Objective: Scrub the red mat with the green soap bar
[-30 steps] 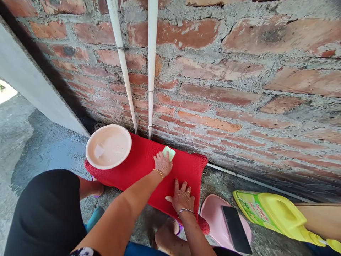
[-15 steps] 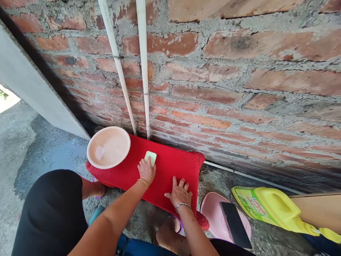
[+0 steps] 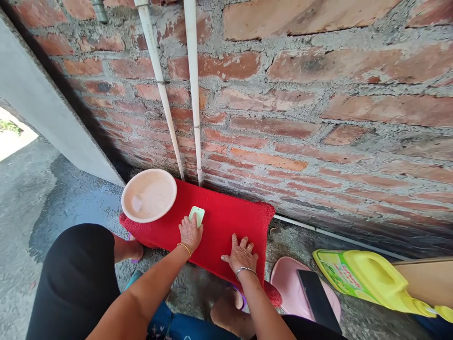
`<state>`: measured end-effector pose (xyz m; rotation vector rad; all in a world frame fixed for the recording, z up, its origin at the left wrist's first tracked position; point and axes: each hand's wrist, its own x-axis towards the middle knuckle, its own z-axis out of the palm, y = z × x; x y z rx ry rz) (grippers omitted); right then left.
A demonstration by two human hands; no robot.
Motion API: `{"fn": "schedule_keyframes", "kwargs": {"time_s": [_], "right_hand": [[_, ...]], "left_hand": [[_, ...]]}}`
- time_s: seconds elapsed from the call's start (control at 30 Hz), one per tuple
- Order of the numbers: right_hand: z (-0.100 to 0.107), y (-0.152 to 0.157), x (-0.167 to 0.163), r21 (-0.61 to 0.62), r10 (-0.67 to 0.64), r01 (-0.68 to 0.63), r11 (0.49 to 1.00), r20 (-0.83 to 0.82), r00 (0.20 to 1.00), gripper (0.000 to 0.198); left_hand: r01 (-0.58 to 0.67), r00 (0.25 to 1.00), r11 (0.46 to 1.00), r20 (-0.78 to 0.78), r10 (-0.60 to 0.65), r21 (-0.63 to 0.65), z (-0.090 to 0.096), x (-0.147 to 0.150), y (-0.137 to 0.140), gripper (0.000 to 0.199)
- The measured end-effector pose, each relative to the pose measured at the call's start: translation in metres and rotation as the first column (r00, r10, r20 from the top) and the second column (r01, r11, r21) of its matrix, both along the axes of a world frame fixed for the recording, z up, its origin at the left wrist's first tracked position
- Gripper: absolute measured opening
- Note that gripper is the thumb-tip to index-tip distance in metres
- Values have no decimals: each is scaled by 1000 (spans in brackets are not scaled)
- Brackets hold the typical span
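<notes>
My left hand (image 3: 190, 233) grips a pale green, flat block with rounded corners (image 3: 197, 216), its fingers over the near end. The block is pressed against a red cloth (image 3: 222, 208) spread over a low raised surface; its underside is hidden, and a small dark spot shows near its far edge. To the right, my right hand (image 3: 242, 257) lies flat on the cloth with its fingers spread. At the cloth's left end, a pale pink basin (image 3: 174, 196) rests with what looks like water and a whitish patch inside.
Behind the cloth rises a brick wall (image 3: 269, 104) with two white pipes (image 3: 193, 85). On the wet concrete floor to the right are a pink plastic piece (image 3: 285, 278) bearing a black slab (image 3: 316, 300), and a yellow jug (image 3: 375, 278). A grey panel (image 3: 60, 108) leans at left.
My left hand has slid the green block slightly left and toward me across the cloth, turning it a little. My right hand stays planted. The whole view has shifted slightly.
</notes>
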<state>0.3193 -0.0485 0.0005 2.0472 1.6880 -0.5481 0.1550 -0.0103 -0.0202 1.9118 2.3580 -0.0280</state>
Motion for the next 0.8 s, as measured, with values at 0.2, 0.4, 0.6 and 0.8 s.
{"fn": "schedule_keyframes", "kwargs": {"time_s": [0.2,0.4,0.6,0.8], "right_hand": [[-1,0,2,7,-1,1,1000,-20,1000,87],[-3,-1,0,27,8,-9,1000,16,1000,81],[0,0,-2,18,6,-7,1000,27,1000,81],[-10,-1,2,11,8,-8,1000,17,1000,81]], "left_hand": [[201,978,980,58,-201,10,-13,43,-22,54],[37,998,999,53,-39,31,8,-5,14,54],[-171,985,985,19,171,0,18,-47,51,56],[103,990,994,107,-97,-48,-2,40,12,58]]}}
